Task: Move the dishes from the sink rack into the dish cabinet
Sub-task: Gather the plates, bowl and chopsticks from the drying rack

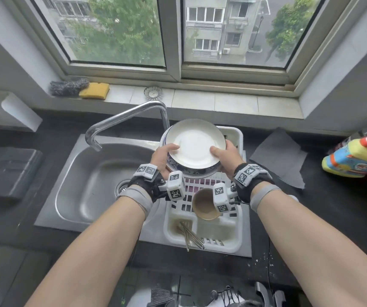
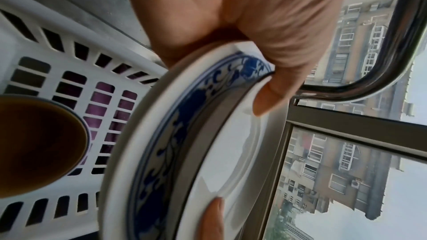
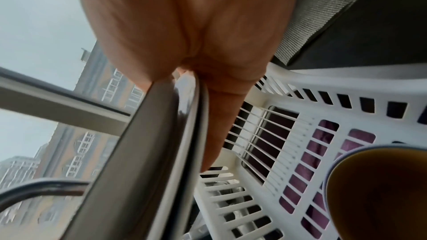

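Note:
I hold a stack of two plates over the far end of the white dish rack (image 1: 238,240), tilted toward me. The plain white plate (image 1: 194,147) lies on top of a blue-patterned plate (image 1: 171,161). My left hand (image 1: 167,155) grips the left rim and my right hand (image 1: 222,155) the right rim, thumbs on the top plate. In the left wrist view the left hand (image 2: 265,52) pinches the blue-patterned plate (image 2: 166,152) and the white plate (image 2: 231,161) together. The right wrist view has the right hand (image 3: 196,34) clamped on the plates' edge (image 3: 161,152). No cabinet is in view.
A brown-lined cup (image 1: 203,204) lies in the rack, and metal chopsticks (image 1: 191,235) sit in its near compartment. The faucet (image 1: 120,120) arches just left of the plates over the steel sink (image 1: 89,185). A grey cloth (image 1: 282,156) lies on the right counter.

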The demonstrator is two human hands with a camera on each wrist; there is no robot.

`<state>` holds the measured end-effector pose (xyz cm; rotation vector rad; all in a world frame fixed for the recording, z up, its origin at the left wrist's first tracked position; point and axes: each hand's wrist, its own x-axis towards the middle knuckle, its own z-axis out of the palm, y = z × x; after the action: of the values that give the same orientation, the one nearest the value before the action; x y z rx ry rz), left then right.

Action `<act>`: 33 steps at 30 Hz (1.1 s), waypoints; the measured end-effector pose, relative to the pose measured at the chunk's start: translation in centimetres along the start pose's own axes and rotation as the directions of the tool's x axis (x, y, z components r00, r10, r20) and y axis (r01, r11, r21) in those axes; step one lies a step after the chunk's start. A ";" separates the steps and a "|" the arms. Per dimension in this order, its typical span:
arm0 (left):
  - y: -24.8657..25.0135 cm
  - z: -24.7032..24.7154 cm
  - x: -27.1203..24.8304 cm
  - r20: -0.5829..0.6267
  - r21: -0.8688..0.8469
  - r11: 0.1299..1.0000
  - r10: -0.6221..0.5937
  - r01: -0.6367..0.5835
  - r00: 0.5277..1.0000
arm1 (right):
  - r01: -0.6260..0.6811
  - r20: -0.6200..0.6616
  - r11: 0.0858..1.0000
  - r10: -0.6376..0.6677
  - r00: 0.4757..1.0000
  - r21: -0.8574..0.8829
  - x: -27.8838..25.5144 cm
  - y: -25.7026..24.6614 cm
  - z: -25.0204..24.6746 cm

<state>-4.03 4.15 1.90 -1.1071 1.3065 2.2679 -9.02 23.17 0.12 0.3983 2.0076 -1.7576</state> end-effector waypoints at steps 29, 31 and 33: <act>-8.1 -9.6 1.1 -0.322 -0.262 0.965 -0.105 0.019 0.941 | -0.042 0.024 0.240 0.265 0.964 -0.970 3.0 10.1 0.3; -9.1 -11.3 3.8 -0.278 -0.275 0.960 -0.125 0.046 0.952 | -0.103 -0.034 0.294 0.232 0.972 -0.950 2.5 8.2 -0.4; -9.5 -12.3 5.6 -0.231 -0.237 0.969 -0.124 0.068 0.965 | -0.161 -0.110 0.397 0.149 0.983 -0.904 1.2 5.7 -1.0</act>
<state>3.66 -1.59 -11.58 -1.5367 1.0646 2.3079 -7.37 24.92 -5.27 0.1896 2.4703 -0.3076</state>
